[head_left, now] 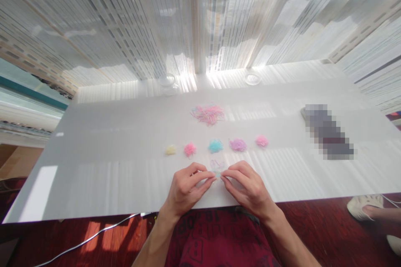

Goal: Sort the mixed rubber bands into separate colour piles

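My left hand [190, 184] and my right hand [247, 183] meet near the table's front edge. Thumb and fingers of each pinch a tiny pale blue-green strand [218, 174], perhaps a small rubber band. Just beyond the fingertips lie a few loose purple and pale strands [216, 164]. Past them, small piles of similar thin strands form a row: yellow [171, 149], hot pink [189, 149], turquoise [215, 146], purple [238, 144] and light pink [262, 141]. Farther back spreads a larger mixed heap [208, 114], mostly pink with other colours.
Two clear round containers or lids, one left [169, 84] and one right [252, 78], rest at the white table's [109, 133] back edge by the blinds. A blurred-out dark object [328, 133] lies to the right. Another person's shoe [365, 207] shows on the floor beyond the front edge.
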Demonstrator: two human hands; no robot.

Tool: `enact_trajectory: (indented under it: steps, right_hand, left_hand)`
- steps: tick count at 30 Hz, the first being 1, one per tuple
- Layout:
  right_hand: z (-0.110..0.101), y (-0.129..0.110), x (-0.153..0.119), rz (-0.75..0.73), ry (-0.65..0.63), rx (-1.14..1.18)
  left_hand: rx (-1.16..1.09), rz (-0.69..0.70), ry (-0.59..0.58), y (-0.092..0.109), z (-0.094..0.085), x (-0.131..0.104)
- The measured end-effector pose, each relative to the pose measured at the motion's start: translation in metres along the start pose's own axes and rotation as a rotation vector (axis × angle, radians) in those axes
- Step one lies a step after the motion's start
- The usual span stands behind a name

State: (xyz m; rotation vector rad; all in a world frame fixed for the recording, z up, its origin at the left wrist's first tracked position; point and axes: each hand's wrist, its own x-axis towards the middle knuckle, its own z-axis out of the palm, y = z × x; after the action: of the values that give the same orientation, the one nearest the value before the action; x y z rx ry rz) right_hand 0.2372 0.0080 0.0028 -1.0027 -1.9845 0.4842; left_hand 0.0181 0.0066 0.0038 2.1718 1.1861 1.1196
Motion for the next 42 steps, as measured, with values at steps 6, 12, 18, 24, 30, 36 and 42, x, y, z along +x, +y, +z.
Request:
enact_trajectory:
  steps: [6,12,18,24,30,36,42]
  right_hand:
    - [-0.0005,0.0002,0.0000,-0.006,-0.003,-0.006]
    - [0.0002,0.0008,-0.0014,-0.004,-0.011,-0.006]
    - [0.0001,-0.0001,-0.0011,-0.012,0.001,-0.018]
    - [0.0016,-0.0001,-0.0015,-0.027,0.001,-0.029]
    - [0.0024,0.0019,-0.0038,-0.041,-0.017,-0.033]
    - [0.0021,0.0013,-0.0027,-0.037,-0.020,-0.025]
    - [0.0016,0.0009,-0.0038,-0.037,-0.026,-0.021]
  left_hand:
    - [0.006,0.002,0.005,0.0005,-0.0002,0.0002]
    - [0.003,-0.005,-0.009,0.0008,-0.0001,0.0006]
    - [0.000,0.001,-0.021,0.0004,0.0000,0.0005]
    - [-0.003,0.007,-0.035,0.0005,-0.0002,0.0001]
    - [-0.003,0.022,-0.040,-0.0015,0.0009,-0.0018]
    - [-0.003,0.021,-0.042,-0.0020,0.0011,-0.0025]
    - [-0.005,0.018,-0.044,-0.0018,0.0009,-0.0028]
